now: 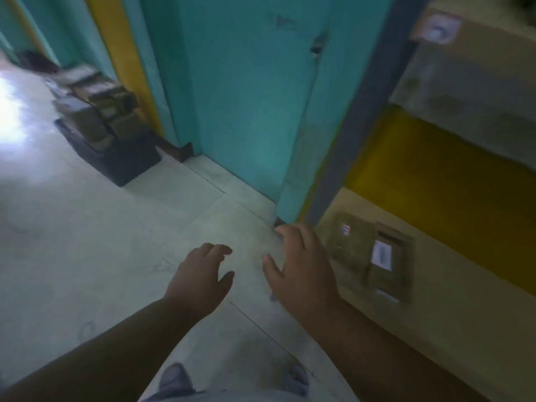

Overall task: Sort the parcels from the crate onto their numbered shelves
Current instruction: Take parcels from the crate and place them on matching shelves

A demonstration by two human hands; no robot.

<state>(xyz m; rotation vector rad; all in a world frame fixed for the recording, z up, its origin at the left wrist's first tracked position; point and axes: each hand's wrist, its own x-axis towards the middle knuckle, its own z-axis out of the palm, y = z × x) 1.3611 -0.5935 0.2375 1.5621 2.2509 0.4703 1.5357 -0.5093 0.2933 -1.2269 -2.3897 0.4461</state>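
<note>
A dark crate [121, 161] stands on the floor at the far left, piled with several brown parcels [95, 103]. On the low shelf [435, 329] at the right lie two flat brown parcels side by side, one [349, 245] with a small sticker, the other [388, 265] with a white label. My left hand [200, 277] hovers over the floor with relaxed fingers, holding nothing. My right hand [301, 268] is spread beside the shelf's left edge, just left of the parcels, and is empty too. The picture is blurred.
A grey shelf post [345, 134] rises by the shelf's corner, with a yellow band [441, 181] behind the shelf and a higher shelf with a label [438, 27] above. A teal wall [246, 91] faces me. Pale floor tiles [87, 242] stretch toward the crate.
</note>
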